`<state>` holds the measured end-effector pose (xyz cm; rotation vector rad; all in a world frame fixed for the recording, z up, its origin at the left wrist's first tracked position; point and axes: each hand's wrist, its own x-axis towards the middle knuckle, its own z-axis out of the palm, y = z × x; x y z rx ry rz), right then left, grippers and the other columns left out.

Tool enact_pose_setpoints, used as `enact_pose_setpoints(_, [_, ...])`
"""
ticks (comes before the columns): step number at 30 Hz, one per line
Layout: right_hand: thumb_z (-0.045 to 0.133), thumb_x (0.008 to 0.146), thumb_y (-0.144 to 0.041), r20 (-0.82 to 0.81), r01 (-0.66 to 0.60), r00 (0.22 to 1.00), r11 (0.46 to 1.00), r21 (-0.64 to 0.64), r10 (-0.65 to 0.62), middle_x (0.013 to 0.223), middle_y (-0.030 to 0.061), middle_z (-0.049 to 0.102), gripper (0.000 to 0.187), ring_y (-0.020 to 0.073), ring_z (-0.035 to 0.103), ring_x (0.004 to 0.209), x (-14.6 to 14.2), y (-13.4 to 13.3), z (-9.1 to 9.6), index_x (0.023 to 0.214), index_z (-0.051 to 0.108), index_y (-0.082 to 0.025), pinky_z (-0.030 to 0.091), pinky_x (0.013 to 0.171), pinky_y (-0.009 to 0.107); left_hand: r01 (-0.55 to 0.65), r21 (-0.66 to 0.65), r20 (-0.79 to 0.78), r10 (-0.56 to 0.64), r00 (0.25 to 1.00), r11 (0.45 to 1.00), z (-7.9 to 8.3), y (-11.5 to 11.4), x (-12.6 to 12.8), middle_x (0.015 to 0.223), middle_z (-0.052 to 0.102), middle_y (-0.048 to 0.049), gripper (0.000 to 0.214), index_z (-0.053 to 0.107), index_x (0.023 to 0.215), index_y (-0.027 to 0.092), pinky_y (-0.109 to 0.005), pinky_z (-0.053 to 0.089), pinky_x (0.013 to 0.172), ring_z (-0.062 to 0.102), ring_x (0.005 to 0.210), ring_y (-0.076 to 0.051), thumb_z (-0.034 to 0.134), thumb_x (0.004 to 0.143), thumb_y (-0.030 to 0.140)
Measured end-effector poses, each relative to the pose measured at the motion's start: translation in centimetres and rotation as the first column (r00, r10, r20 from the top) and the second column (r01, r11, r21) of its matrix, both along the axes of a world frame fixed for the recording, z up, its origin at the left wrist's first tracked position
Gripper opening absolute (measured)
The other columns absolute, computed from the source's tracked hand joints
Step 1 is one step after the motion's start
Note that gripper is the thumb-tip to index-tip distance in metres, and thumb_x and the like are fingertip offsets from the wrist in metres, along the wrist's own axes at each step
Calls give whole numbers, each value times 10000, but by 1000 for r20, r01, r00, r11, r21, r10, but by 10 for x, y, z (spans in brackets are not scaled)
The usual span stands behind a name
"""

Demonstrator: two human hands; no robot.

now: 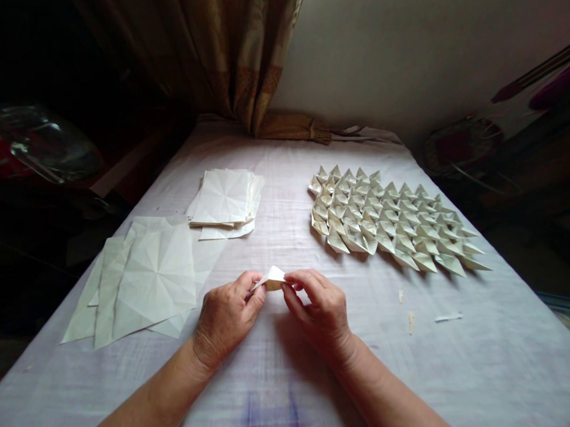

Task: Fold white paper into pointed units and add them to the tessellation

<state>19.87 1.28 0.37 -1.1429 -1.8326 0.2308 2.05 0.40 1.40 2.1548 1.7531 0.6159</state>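
A small folded paper boat (274, 276) is held up between my two hands, just above the cloth. My left hand (230, 310) pinches its left end between thumb and fingers. At the other end, the thumb and fingertips of my right hand (320, 307) close on the paper. The boat's white peak points upward, and its ends are partly hidden by my fingers. Rows of finished paper boats (387, 220) stand close together to the right, beyond my right hand. Creased paper sheets (159, 274) lie overlapping to the left of my left hand.
A neat stack of creased square sheets (222, 197) sits farther back on the left. Small paper scraps (411, 324) and a thin white strip (448, 317) lie on the right. A pale cloth (287, 157) covers the table; a brown curtain (243, 62) hangs at its far edge.
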Motion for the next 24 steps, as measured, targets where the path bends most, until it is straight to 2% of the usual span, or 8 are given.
enact_pose_setpoints(4, [605, 849, -130, -108, 53, 993, 998, -22, -55, 740, 8, 702, 116, 125, 634, 588, -2, 1, -5, 933, 639, -203, 490, 527, 228, 22, 80, -71, -16, 997, 997, -5, -1, -1, 763, 766, -11, 295, 678, 1056, 202, -288, 453, 572, 725, 640, -218, 430, 966, 333])
enact_pose_setpoints(8, [639, 861, -161, -223, 52, 973, 996, -66, -66, 728, 8, 715, 81, 121, 632, 559, -2, 1, -8, 923, 670, -204, 486, 484, 218, 38, 88, -73, -31, 997, 995, -7, -1, -3, 847, 783, -43, 315, 684, 1102, 187, -292, 485, 608, 742, 704, -232, 430, 970, 321])
enact_pose_setpoints(11, [633, 878, -150, -226, -10, 974, 998, -63, -4, 795, 34, 729, 101, 137, 668, 640, -2, 0, -7, 929, 698, -209, 524, 528, 226, 27, 66, -49, -24, 998, 997, -7, -1, -3, 883, 787, -58, 332, 699, 1093, 192, -280, 494, 642, 746, 744, -227, 417, 980, 328])
enact_pose_setpoints(14, [615, 889, -115, -201, -48, 978, 999, 2, 47, 859, 59, 728, 169, 155, 692, 735, -1, 0, -6, 976, 717, -218, 572, 628, 253, 12, 39, 1, -12, 1000, 999, -6, -1, -2, 880, 787, -49, 353, 716, 1065, 206, -276, 482, 642, 745, 748, -225, 402, 985, 347])
enact_pose_setpoints(19, [607, 895, -96, -111, -58, 991, 989, 136, 74, 854, 68, 722, 214, 151, 686, 743, -2, -1, -6, 1017, 727, -225, 575, 648, 253, -1, -94, 160, 16, 987, 996, 0, -1, 0, 827, 773, -39, 359, 737, 992, 203, -258, 462, 633, 722, 725, -203, 414, 962, 358])
enact_pose_setpoints(24, [599, 898, -98, -15, -67, 997, 982, 177, 70, 828, 61, 718, 203, 148, 671, 719, -3, -1, -5, 1015, 717, -215, 554, 620, 244, 1, -274, 340, 96, 936, 962, 7, 0, 4, 609, 666, -21, 401, 699, 784, 175, -239, 438, 548, 635, 561, -166, 411, 928, 415])
